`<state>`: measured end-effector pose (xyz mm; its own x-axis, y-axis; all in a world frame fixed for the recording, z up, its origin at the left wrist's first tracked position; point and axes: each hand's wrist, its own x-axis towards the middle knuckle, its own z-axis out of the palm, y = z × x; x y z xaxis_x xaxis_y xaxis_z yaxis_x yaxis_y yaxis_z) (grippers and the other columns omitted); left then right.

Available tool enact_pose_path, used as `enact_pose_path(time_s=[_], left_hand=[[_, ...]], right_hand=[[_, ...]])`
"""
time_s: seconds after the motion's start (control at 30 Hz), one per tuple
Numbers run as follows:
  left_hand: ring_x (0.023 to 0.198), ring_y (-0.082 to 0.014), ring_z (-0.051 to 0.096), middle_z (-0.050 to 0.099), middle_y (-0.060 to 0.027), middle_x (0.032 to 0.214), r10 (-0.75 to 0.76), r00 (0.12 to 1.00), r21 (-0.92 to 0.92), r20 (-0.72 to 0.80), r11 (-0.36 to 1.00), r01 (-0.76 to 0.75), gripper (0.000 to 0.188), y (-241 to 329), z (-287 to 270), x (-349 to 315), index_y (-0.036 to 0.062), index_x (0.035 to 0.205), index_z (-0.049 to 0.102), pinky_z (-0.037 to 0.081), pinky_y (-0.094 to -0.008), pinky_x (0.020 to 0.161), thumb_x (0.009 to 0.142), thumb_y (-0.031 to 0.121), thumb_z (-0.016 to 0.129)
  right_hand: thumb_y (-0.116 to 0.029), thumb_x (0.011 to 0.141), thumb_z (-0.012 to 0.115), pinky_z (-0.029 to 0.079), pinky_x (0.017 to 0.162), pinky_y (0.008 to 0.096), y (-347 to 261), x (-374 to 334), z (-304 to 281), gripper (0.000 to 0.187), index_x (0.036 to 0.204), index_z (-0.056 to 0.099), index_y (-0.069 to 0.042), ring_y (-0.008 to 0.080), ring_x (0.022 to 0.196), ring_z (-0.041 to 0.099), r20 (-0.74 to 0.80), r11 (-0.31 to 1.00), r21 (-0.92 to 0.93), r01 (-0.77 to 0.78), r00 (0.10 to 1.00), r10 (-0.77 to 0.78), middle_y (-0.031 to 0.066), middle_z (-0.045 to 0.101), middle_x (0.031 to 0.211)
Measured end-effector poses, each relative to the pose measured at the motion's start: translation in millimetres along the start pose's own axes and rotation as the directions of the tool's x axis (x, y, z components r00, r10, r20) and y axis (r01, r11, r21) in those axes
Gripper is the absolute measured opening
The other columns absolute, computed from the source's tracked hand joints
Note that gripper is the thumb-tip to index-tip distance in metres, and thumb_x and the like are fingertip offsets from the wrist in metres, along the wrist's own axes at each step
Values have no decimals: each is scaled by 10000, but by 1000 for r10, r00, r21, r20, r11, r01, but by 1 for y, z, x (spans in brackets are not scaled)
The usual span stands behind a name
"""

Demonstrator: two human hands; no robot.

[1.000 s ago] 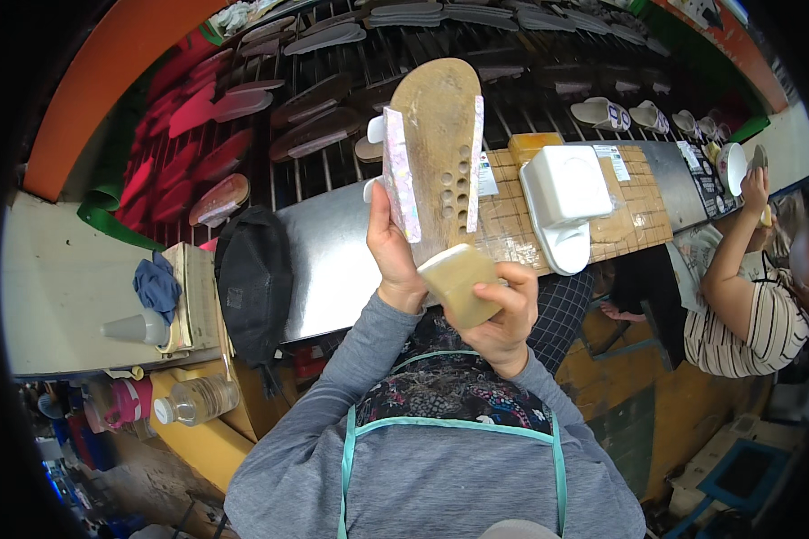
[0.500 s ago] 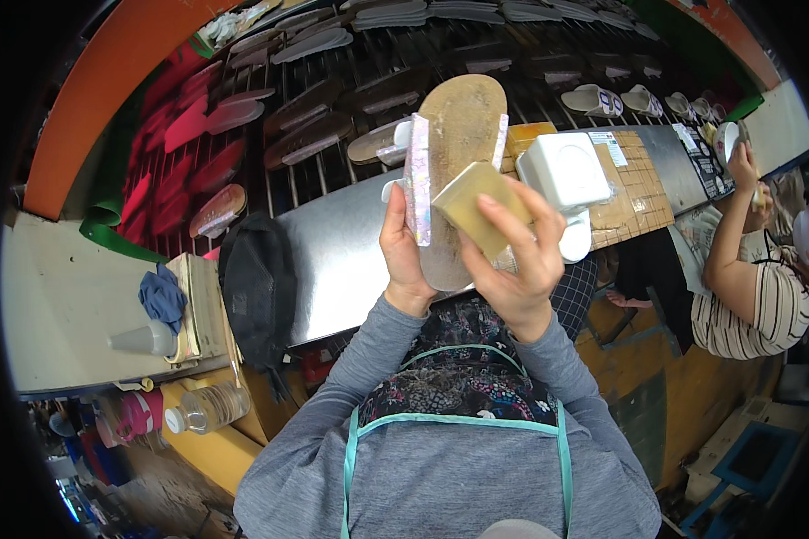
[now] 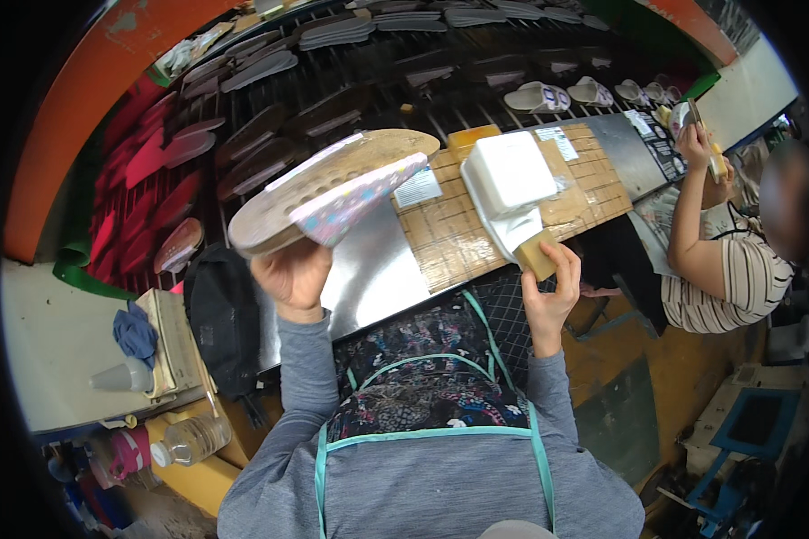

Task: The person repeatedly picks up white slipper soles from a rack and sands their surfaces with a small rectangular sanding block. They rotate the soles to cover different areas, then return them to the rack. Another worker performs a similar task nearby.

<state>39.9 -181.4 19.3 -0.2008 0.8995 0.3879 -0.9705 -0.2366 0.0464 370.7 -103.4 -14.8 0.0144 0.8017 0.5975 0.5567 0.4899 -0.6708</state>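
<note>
My left hand [image 3: 297, 277] is closed on a sandal sole [image 3: 333, 180] from below. It is brown and foot-shaped, with pale pink, coloured-speckled straps [image 3: 355, 199] along its sides, and is raised and tilted over the metal worktop. My fingers are partly hidden beneath it. To the right, my right hand [image 3: 553, 292] pinches a small yellowish block [image 3: 537, 255] between thumb and fingers. This block is at the near end of a white plastic container [image 3: 511, 175] with a flat white base; whether they touch I cannot tell.
A taped cardboard sheet [image 3: 598, 184] lies under the container on the metal worktop [image 3: 368, 278]. Beyond is a rack with rows of soles [image 3: 337, 32] and pink pieces [image 3: 157, 157]. A black bag [image 3: 223, 319] hangs at left. A co-worker [image 3: 724, 260] sits at right, holding something.
The sandal sole has swung left and tipped from upright to nearly level. My right hand has drawn away to the right with the yellowish block, down beside the white container.
</note>
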Motion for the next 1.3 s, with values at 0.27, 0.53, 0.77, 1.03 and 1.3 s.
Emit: enact_pose_path(time_s=[0.27, 0.53, 0.77, 1.03, 1.3], left_hand=[[1405, -326, 273, 317, -183, 1499, -35, 949, 27, 315, 999, 28, 838, 9, 0, -12, 44, 1440, 324, 224, -583, 1145, 733, 72, 774], [1384, -341, 300, 321, -197, 1487, 36, 959, 80, 282, 995, -60, 810, -7, 1, -6, 63, 1442, 326, 266, -583, 1120, 828, 441, 696], [952, -286, 669, 625, -185, 1132, -151, 881, 393, -448, 852, 345, 590, -60, 14, -1, -17, 1285, 490, 583, -399, 791, 956, 473, 483], [833, -178, 692, 675, -140, 1025, 11, 800, 533, -600, 751, 390, 491, -72, -11, 15, -5, 1169, 581, 593, -304, 731, 966, 435, 504], [658, -67, 608, 654, -22, 786, 50, 815, 638, -578, 650, 412, 424, -89, 23, 10, 41, 904, 652, 497, -212, 596, 944, 454, 563]], right_hand=[[-20, 748, 643, 469, 866, 372, 13, -10, -4, 358, 1102, 612, -60, 288, 983, 597, 91, 982, 122, -141, 987, 131, 101, 594, 1087], [-209, 872, 641, 411, 1012, 480, -3, 2, 1, 545, 1359, 439, -70, 295, 1188, 516, 655, -572, 696, -434, 711, 257, 140, 514, 1336], [-76, 730, 766, 467, 997, 422, -58, 8, 13, 613, 1262, 463, -61, 260, 1162, 554, 491, 25, 869, -495, 866, 94, 152, 540, 1272], [-12, 556, 802, 491, 826, 351, -100, 0, 6, 522, 1048, 648, -98, 278, 1025, 613, 445, 766, 572, 294, 674, -591, 136, 645, 1050], [50, 607, 750, 454, 969, 440, -91, 23, 35, 463, 1033, 633, -88, 342, 1177, 551, 215, 659, 742, 127, 886, -412, 143, 630, 1164]])
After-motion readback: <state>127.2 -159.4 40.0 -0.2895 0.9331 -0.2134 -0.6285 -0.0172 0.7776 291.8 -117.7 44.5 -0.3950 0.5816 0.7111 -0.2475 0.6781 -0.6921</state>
